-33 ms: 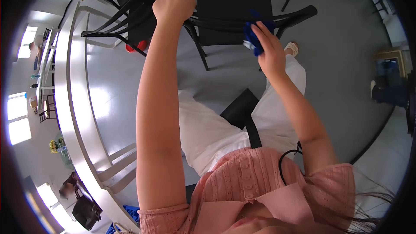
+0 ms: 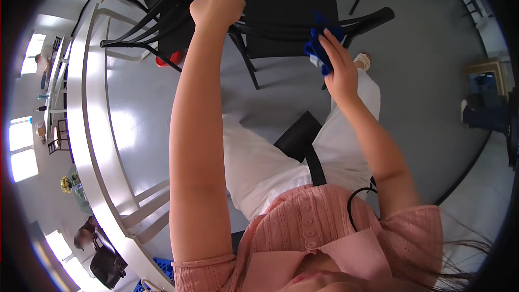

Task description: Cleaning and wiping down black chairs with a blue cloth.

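A black chair (image 2: pixel 292 8) stands in front of me, its curved top rail (image 2: pixel 373 18) running across toward my side. My left hand (image 2: pixel 217 4) is closed in a fist around the left end of that rail, and the fingers hide what lies under them. In my right hand (image 2: pixel 340 73) is a dark blue cloth (image 2: pixel 320 48), bunched up and pressed against the right part of the rail. A small whitish patch shows at the cloth's lower edge. The fingers of that hand lie over the cloth, nearly straight.
Another black chair (image 2: pixel 181 38) stands close on the left, with a red object (image 2: pixel 170 59) on the floor under it. A white table frame (image 2: pixel 81 108) curves along my left. A framed picture (image 2: pixel 485 81) leans at the right. Other people (image 2: pixel 86 235) are farther off.
My right hand has shifted slightly right and nearer to me with the blue cloth, which is now bunched differently. The left hand keeps its place on the rail.
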Action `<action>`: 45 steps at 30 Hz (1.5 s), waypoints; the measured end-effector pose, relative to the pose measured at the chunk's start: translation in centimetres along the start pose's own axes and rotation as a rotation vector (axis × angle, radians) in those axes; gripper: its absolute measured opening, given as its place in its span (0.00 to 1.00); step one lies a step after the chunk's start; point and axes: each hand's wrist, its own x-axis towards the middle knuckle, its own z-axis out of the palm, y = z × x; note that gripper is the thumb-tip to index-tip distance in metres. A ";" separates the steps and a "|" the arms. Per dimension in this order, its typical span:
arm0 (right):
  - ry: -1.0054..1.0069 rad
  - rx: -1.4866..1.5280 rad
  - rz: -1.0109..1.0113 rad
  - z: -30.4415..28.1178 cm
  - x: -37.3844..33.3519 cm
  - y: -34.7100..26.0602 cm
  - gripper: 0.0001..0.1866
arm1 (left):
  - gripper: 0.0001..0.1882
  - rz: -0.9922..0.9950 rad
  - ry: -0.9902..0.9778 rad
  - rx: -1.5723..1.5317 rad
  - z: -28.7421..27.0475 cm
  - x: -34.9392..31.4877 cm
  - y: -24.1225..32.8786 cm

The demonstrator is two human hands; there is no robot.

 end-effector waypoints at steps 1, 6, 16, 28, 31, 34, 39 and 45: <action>-0.001 -0.008 -0.004 -0.2 -0.7 0.1 0.35 | 0.11 -0.069 -0.146 0.095 -0.4 0.3 0.3; -0.151 -0.026 0.051 0.7 -3.6 2.3 0.41 | 0.14 -0.160 -0.363 0.213 -1.1 1.0 2.0; -0.069 -0.193 0.097 9.0 -1.1 -0.8 0.32 | 0.10 -0.165 -0.238 0.203 -0.7 0.9 2.5; -0.105 -0.266 -0.100 12.2 2.0 -4.6 0.27 | 0.07 -0.178 -0.130 0.179 -0.5 0.5 1.6; -0.090 -0.355 -0.207 7.3 0.2 -0.1 0.26 | 0.06 -0.182 -0.136 0.161 -0.2 0.5 1.2; -0.114 -0.514 -0.095 2.7 -1.7 4.3 0.29 | 0.04 -0.170 -0.136 0.143 -0.1 0.5 2.0; -0.083 -0.494 0.111 2.5 -3.1 4.8 0.33 | 0.03 -0.130 -0.076 0.116 0.5 -0.3 2.7; -0.263 -0.298 0.139 8.4 -2.1 -2.5 0.31 | 0.04 -0.118 -0.044 0.151 0.6 -0.8 2.4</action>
